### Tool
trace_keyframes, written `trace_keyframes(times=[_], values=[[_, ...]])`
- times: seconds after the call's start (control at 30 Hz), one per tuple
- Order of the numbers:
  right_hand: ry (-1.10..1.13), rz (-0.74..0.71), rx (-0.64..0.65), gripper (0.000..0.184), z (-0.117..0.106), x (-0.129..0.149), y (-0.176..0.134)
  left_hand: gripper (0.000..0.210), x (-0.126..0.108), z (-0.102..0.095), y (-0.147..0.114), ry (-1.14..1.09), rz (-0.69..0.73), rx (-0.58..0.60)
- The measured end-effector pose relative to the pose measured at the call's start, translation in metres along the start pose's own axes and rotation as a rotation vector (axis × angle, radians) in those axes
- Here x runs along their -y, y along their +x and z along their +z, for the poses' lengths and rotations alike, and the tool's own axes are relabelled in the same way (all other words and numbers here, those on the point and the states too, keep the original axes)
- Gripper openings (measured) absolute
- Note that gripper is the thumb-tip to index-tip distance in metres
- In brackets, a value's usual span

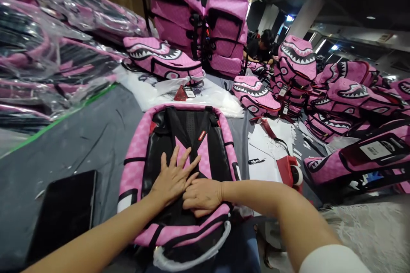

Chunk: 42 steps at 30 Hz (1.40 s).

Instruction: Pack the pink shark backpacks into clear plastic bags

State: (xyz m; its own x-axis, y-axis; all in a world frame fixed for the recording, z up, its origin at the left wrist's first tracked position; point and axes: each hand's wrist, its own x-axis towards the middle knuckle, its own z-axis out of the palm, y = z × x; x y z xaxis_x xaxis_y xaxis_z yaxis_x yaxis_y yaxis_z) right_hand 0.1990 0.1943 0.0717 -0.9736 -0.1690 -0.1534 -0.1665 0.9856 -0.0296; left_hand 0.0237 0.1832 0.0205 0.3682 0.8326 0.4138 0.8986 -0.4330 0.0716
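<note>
A pink and black backpack [209, 153] lies in front of me, its black back panel and straps facing up. Its handle [192, 260], wrapped in clear plastic, points toward me. My left hand [174, 175] rests flat on the back panel, fingers spread. Right beside it, my right hand [202, 196] presses down on the panel's near part with curled fingers; what they hold, if anything, is hidden. The two hands touch or slightly overlap at the fingertips.
A black tablet-like device [64, 209] lies at left. Plastic-wrapped backpacks [73, 47] are piled behind it. White plastic bags [153, 89] lie beyond my backpack, near stacked pink backpacks [226, 30]. A red tape dispenser [290, 172] and shark-mouth backpacks [349, 94] are at right; a person [261, 47] sits farther back.
</note>
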Motion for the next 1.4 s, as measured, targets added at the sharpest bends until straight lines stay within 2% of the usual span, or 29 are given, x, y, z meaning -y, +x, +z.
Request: trace_keyframes(times=[0.07, 0.17, 0.27, 0.33, 0.4, 0.47, 0.53, 0.6, 0.67, 0.73, 0.83, 0.9, 0.97, 1.07, 1.17, 1.23, 1.33, 1.4], values=[[-0.042, 0.066, -0.02, 0.021, 0.008, -0.004, 0.002, 0.049, -0.001, 0.002, 0.001, -0.007, -0.025, 0.047], [-0.098, 0.188, -0.139, 0.022, 0.018, 0.016, 0.003, 0.056, -0.007, -0.002, -0.005, -0.021, -0.025, 0.115], [-0.144, 0.178, -0.31, 0.022, 0.022, 0.039, -0.001, 0.064, -0.018, -0.005, -0.028, -0.041, 0.005, 0.137], [-0.181, 0.215, -0.434, 0.02, 0.011, 0.034, -0.008, 0.069, -0.025, -0.007, -0.045, -0.07, 0.041, 0.144], [-0.201, 0.46, -0.57, 0.021, -0.009, 0.008, -0.019, 0.075, -0.028, -0.013, -0.057, -0.104, 0.087, 0.168], [-0.178, 0.809, -0.659, 0.035, -0.028, -0.03, -0.027, 0.078, -0.025, -0.026, -0.055, -0.135, 0.128, 0.212], [-0.132, 1.051, -0.632, 0.046, -0.03, -0.065, -0.03, 0.081, -0.016, -0.042, -0.036, -0.173, 0.133, 0.253], [-0.096, 1.145, -0.54, 0.049, -0.016, -0.087, -0.028, 0.076, -0.005, -0.055, -0.004, -0.194, 0.063, 0.213], [-0.078, 1.177, -0.463, 0.05, 0.002, -0.094, -0.026, 0.069, 0.007, -0.057, 0.033, -0.149, -0.073, 0.096], [-0.033, 1.178, -0.374, 0.05, 0.006, -0.097, -0.027, 0.067, 0.017, -0.045, 0.063, -0.081, -0.182, 0.025], [0.06, 1.16, -0.237, 0.034, -0.023, -0.12, -0.034, 0.07, 0.023, -0.012, 0.08, -0.086, -0.206, 0.07], [0.075, 1.181, -0.233, 0.028, -0.054, -0.157, -0.036, 0.068, 0.023, 0.007, 0.075, -0.114, -0.186, 0.049], [0.063, 1.23, -0.283, 0.031, -0.079, -0.205, -0.031, 0.067, 0.023, 0.019, 0.067, -0.111, -0.165, -0.01], [0.088, 1.278, -0.332, 0.031, -0.093, -0.282, -0.011, 0.068, 0.024, 0.026, 0.057, -0.037, -0.127, -0.104], [0.154, 1.313, -0.348, 0.03, -0.077, -0.344, 0.007, 0.077, 0.029, 0.029, 0.055, 0.103, -0.075, -0.254], [0.204, 1.341, -0.363, 0.045, -0.058, -0.372, 0.009, 0.084, 0.031, 0.03, 0.056, 0.175, -0.039, -0.325], [0.311, 1.339, -0.359, 0.065, -0.029, -0.395, 0.001, 0.089, 0.033, 0.029, 0.058, 0.202, -0.009, -0.35], [0.405, 1.302, -0.328, 0.064, -0.019, -0.395, -0.003, 0.089, 0.033, 0.027, 0.058, 0.187, -0.011, -0.339]])
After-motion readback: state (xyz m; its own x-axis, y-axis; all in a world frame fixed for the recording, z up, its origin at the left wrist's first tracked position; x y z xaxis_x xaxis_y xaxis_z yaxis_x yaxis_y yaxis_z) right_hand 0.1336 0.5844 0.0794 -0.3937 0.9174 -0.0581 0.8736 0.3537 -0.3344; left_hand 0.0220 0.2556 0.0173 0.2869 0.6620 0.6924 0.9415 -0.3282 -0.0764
